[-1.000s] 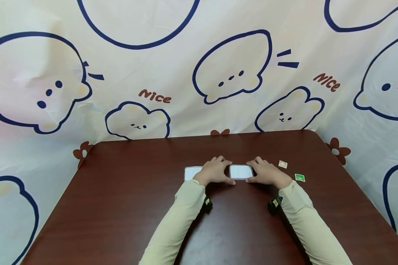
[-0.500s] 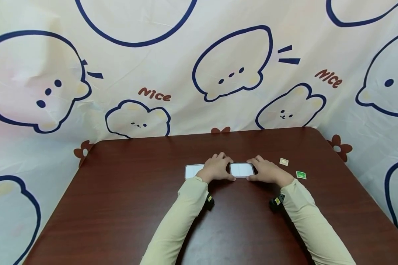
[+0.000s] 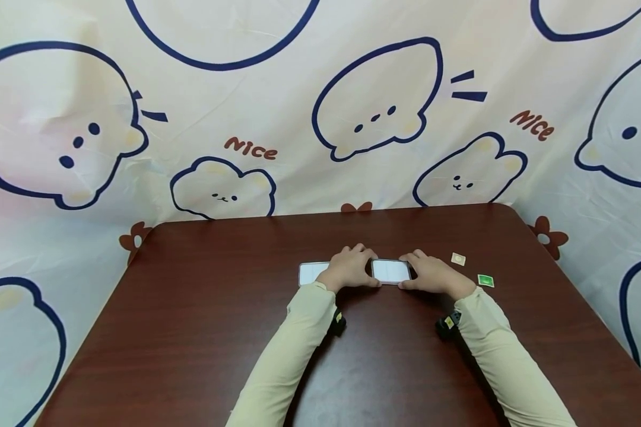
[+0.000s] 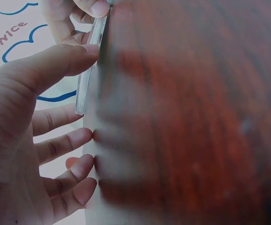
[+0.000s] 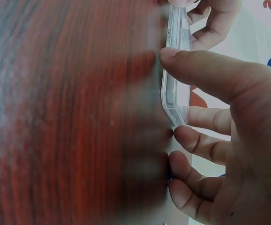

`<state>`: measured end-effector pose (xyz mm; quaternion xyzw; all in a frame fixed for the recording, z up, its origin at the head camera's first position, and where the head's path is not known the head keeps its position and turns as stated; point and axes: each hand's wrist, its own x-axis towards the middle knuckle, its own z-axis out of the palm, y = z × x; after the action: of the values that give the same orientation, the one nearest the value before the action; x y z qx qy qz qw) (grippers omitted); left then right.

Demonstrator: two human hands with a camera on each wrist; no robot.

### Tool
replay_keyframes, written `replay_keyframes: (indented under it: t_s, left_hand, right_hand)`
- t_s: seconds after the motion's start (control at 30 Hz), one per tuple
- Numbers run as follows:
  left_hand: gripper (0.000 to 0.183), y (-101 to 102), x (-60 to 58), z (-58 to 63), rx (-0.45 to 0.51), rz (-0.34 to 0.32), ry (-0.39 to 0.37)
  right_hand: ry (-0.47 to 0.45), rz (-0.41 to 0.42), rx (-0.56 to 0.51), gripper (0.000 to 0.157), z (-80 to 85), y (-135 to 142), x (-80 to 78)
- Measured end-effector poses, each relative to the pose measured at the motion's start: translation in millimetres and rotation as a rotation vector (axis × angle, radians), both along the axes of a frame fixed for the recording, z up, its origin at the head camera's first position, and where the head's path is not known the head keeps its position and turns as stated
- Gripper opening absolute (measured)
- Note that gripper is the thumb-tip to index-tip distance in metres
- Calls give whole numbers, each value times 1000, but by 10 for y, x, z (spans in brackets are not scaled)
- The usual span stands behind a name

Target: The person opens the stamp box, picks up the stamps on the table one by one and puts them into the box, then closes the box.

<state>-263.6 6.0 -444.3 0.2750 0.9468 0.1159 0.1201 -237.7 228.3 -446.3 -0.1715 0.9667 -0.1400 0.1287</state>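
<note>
A flat, clear-edged plastic case [image 3: 391, 271] with a white face lies on the brown table between both hands. My left hand [image 3: 349, 270] holds its left end, thumb on the near edge and fingers at the far side. At the opposite end my right hand [image 3: 432, 276] pinches it the same way. The left wrist view shows the case's transparent side wall [image 4: 84, 93] under the thumb. In the right wrist view, a bevelled clear corner [image 5: 174, 115] shows below the thumb. A second white-faced rectangular piece [image 3: 312, 273] lies left of my left hand, partly hidden by it.
To the right of my right hand lie a small cream square [image 3: 458, 259] and a small green one [image 3: 485, 280]. The brown tabletop [image 3: 192, 326] extends in front and to the left. A printed cloth [image 3: 299, 118] hangs behind the table's far edge.
Both hands keep the same grip on the plastic case, with hardly any movement. The head view has tilted slightly, so the whole scene sits a little higher in it.
</note>
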Motion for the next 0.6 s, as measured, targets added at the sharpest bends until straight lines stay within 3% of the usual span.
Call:
replay_keyframes:
  t_s: [0.6]
  left_hand:
    - [66, 3, 46, 41, 3, 4, -3]
  right_hand:
    - [-18, -23, -8, 67, 39, -28, -10]
